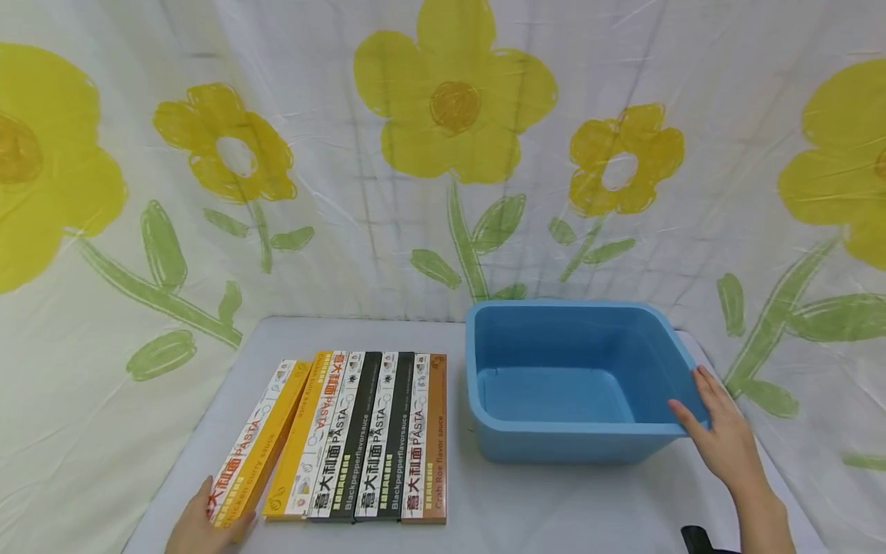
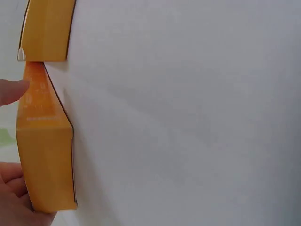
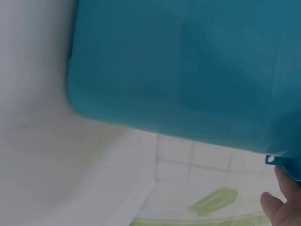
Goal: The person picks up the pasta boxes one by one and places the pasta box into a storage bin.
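Observation:
My left hand (image 1: 211,523) grips the near end of a yellow pasta box (image 1: 258,446), labelled chicken curry sauce, at the left of the table. This box slants away from the row beside it, its thumb side and end flap (image 2: 47,165) showing in the left wrist view. A second yellow pasta box (image 1: 304,438) lies just to its right. My right hand (image 1: 723,435) holds the near right corner of a blue plastic basin (image 1: 554,442), thumb over the rim and fingers along the outside. From the right wrist, the basin's outer wall (image 3: 164,70) fills much of the view.
Two black-and-white pepper-sauce pasta boxes (image 1: 353,438) and a brown crab-roe pasta box (image 1: 434,438) continue the row. The pale table (image 1: 540,508) meets a flower-printed curtain (image 1: 332,254) behind. Something black (image 1: 697,538) shows beside the right forearm.

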Motion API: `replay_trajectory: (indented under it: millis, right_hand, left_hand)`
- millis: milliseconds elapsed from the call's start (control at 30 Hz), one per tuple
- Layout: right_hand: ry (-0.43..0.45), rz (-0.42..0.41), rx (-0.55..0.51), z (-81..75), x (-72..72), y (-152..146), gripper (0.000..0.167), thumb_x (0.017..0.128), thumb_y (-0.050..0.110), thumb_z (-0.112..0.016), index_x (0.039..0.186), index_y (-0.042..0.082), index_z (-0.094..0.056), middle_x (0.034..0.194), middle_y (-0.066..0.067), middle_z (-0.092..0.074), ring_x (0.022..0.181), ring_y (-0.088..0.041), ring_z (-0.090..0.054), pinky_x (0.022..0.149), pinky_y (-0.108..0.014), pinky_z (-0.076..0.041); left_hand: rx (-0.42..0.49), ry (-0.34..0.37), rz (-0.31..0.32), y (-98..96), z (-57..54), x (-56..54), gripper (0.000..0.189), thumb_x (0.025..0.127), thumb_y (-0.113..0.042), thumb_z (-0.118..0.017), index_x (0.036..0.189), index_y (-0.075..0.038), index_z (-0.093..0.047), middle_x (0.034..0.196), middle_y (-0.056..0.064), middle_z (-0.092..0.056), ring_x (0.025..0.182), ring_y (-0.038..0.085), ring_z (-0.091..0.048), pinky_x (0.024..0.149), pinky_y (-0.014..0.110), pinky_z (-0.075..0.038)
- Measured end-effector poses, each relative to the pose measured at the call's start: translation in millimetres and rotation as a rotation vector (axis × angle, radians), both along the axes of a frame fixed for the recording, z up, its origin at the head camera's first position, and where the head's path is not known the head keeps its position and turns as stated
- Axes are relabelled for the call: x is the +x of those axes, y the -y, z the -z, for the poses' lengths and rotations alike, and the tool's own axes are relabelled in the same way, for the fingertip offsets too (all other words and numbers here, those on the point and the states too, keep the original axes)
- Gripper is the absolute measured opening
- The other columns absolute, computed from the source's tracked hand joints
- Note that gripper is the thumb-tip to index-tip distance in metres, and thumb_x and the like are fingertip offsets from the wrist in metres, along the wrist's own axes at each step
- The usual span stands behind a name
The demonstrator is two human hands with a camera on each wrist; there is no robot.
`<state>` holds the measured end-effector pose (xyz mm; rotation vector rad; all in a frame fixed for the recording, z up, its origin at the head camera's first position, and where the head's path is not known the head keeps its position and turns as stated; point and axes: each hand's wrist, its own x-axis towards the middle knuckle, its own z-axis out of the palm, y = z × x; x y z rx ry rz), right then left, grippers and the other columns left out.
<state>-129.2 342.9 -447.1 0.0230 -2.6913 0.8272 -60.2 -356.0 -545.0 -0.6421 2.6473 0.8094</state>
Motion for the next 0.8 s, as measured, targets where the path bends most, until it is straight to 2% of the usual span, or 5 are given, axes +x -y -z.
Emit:
replay_trajectory:
  millis: [100, 300, 467, 633, 800]
  right_hand:
    - [0.0, 0.002, -0.003, 0.0, 0.4, -0.3, 0.07, 0.1, 0.035, -0.051, 0.15, -0.006, -0.024, 0.155, -0.028, -0.02, 0.14, -0.051, -0.016, 0.105, -0.071, -0.014]
    - [0.004, 0.002, -0.012, -0.9, 1.2, 1.0, 0.07, 0.1, 0.035, -0.051, 0.15, -0.005, -0.024, 0.156, -0.027, -0.02, 0.139, -0.051, -0.017, 0.104, -0.072, -0.015]
    - [-0.004, 0.001, -0.011, -1.6, 1.8, 1.5, 0.07, 0.1, 0.035, -0.051, 0.15, -0.006, -0.025, 0.155, -0.028, -0.021, 0.139, -0.051, -0.017, 0.104, -0.072, -0.015]
    - [-0.013, 0.004, -0.003, -0.4, 0.8, 1.7, 0.07, 0.1, 0.034, -0.052, 0.15, -0.006, -0.025, 0.154, -0.028, -0.022, 0.139, -0.051, -0.018, 0.104, -0.071, -0.016]
    - [-0.002, 0.013, -0.008, 0.3, 1.2, 2.6, 0.07, 0.1, 0.035, -0.052, 0.15, -0.005, -0.024, 0.156, -0.027, -0.02, 0.14, -0.051, -0.017, 0.104, -0.072, -0.015]
  left_hand:
    - [-0.011, -0.012, -0.051, -3.4, -4.2, -4.4, 0.121, 0.076, -0.062, -0.069, 0.141, 0.023, -0.012, 0.135, 0.045, -0.025, 0.123, 0.061, -0.03, 0.103, 0.066, -0.028]
    - [-0.04, -0.041, -0.096, -4.4, -8.4, -8.0, 0.113, 0.074, -0.061, -0.072, 0.138, 0.02, -0.026, 0.133, 0.044, -0.034, 0.113, 0.059, -0.043, 0.096, 0.064, -0.037]
    - [0.031, -0.057, -0.235, -10.8, -11.0, -8.9, 0.118, 0.063, -0.062, -0.081, 0.137, 0.016, -0.034, 0.13, 0.042, -0.04, 0.106, 0.051, -0.049, 0.095, 0.062, -0.038]
    - [0.128, -0.034, -0.368, -18.4, -14.1, -10.4, 0.127, 0.053, -0.065, -0.085, 0.139, 0.013, -0.033, 0.13, 0.04, -0.04, 0.107, 0.047, -0.047, 0.097, 0.06, -0.037]
    - [0.251, -0.042, -0.489, -25.0, -15.8, -12.0, 0.124, 0.058, -0.057, -0.087, 0.144, 0.011, -0.029, 0.135, 0.038, -0.035, 0.111, 0.047, -0.039, 0.101, 0.059, -0.034]
